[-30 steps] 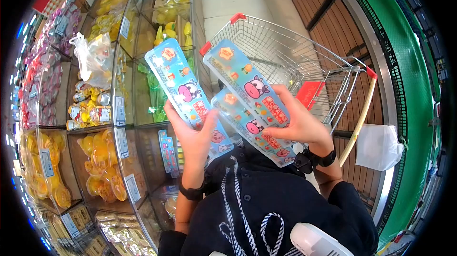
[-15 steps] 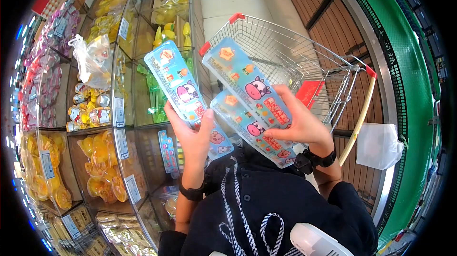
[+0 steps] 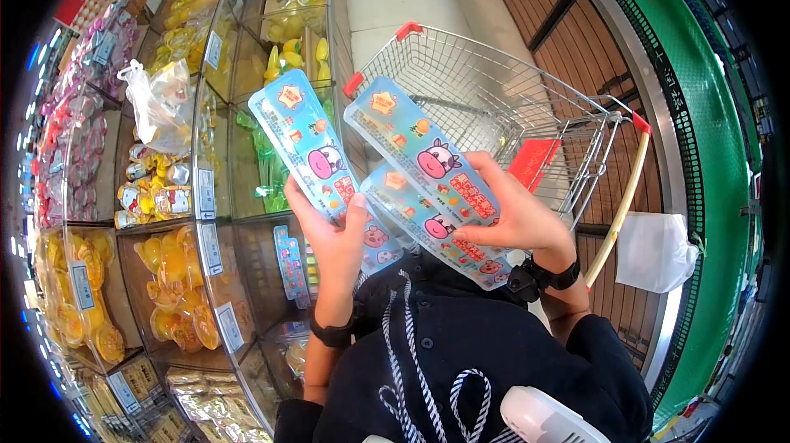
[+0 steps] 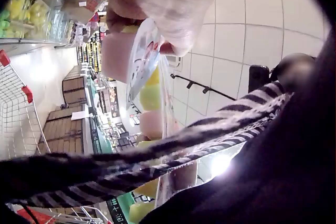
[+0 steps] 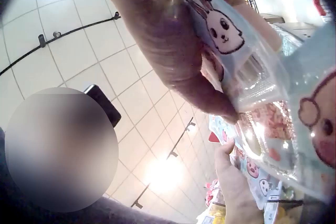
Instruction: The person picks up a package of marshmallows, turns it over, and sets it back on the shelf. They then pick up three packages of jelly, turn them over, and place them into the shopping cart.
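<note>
In the head view my left hand [image 3: 333, 237] grips a long blue jelly-cup pack [image 3: 298, 134] printed with a cartoon cow, thumb across its lower half. Coloured cups [image 4: 151, 97] show beneath a pack's film in the left wrist view. My right hand [image 3: 522, 216] pinches two similar packs between thumb and fingers. Of these, the upper pack [image 3: 405, 132] overlaps the lower pack [image 3: 385, 186], covering part of its face. All slant with their far ends toward the upper left. A printed rabbit [image 5: 224, 29] shows close to the right hand's fingers in the right wrist view.
A wire shopping cart [image 3: 461, 64] with red corners stands ahead to the right, a white bag [image 3: 656, 252] near its handle. Shelf bins [image 3: 173, 286] of wrapped sweets line the left, with a plastic bag [image 3: 164, 105] on them. Another blue pack [image 3: 290, 266] sits in a lower bin.
The upper pack in my right hand has shifted slightly down and left, covering more of the lower pack. My left hand and its pack have barely moved.
</note>
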### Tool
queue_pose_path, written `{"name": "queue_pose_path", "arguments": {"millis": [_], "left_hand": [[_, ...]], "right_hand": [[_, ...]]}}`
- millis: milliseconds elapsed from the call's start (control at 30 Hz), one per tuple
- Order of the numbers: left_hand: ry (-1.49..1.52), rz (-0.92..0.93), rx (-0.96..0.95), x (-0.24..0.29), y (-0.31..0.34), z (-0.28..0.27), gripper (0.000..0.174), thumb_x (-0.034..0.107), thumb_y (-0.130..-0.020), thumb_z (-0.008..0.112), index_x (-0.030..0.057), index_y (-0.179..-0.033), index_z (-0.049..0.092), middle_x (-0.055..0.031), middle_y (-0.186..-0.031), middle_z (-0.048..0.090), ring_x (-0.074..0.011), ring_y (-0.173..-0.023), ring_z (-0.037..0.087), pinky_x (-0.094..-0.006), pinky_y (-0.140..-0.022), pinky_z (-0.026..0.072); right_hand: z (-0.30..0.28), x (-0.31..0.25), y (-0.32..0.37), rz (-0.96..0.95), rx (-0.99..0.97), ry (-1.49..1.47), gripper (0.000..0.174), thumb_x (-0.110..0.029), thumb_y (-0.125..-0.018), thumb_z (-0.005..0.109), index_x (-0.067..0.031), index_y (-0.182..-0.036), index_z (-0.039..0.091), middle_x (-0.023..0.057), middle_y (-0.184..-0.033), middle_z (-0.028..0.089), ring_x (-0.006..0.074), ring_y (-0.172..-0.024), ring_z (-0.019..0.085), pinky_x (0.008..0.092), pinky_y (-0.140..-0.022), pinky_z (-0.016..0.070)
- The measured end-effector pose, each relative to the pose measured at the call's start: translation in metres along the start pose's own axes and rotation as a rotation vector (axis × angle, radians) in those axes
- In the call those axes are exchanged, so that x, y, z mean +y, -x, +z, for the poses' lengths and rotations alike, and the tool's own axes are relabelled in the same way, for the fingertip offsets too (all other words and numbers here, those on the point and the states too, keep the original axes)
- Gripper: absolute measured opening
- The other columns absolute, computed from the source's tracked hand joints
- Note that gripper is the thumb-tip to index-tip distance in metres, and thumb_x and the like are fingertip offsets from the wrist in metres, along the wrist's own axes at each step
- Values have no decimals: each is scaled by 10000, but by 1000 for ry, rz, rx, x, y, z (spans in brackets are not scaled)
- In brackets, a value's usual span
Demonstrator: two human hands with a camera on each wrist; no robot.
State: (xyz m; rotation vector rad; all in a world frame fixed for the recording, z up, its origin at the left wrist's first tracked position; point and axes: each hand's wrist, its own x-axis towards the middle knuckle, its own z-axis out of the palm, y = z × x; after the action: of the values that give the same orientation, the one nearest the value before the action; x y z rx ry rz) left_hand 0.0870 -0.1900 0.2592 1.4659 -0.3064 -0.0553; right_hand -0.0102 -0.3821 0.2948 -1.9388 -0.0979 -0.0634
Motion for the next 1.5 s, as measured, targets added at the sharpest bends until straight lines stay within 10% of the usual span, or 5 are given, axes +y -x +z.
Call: {"name": "queue_pose_path", "arguments": {"millis": [1500], "left_hand": [[-40,-74,-86,6,-1,2,590,38,-762,577,3,-1235,226,-107,-1018,487,-124,-831,527,-239,-661,470]], "right_hand": [[6,-3,-7,62,84,-98,651,-111,-661,661,-17,-1218,338,133,-1116,473,232,-1060,489,329,-884,387]]}}
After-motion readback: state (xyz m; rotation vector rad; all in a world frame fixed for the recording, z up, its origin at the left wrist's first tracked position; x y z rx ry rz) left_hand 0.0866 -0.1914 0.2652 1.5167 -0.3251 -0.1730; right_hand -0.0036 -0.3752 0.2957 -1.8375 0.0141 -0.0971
